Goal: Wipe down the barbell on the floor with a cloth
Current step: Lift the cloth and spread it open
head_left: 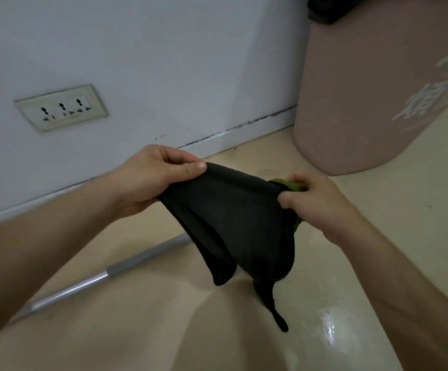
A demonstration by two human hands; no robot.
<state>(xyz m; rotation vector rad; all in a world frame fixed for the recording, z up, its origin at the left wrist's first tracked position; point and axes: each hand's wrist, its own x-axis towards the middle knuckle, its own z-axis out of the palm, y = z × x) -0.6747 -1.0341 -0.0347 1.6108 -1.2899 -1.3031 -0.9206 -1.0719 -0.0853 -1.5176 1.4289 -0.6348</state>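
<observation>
— Black cloth [233, 223], held up off the floor [364, 236]. Who has it?

— Both hands. The left hand [150, 180] pinches one top corner, the right hand [316, 202] is closed on the other (something green [295, 184] is bunched there too).

— And the barbell [97, 279]?

— Its steel bar lies on the floor below, running diagonally near the wall [164, 62]; its right part is hidden behind the cloth. A pink bin [364, 89] stands at right.

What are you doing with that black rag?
A person holds a black cloth spread between the left hand and right hand, above the floor. Something green shows by the right hand. The metal barbell lies on the floor below, by the wall; the cloth isn't touching it yet.
</observation>
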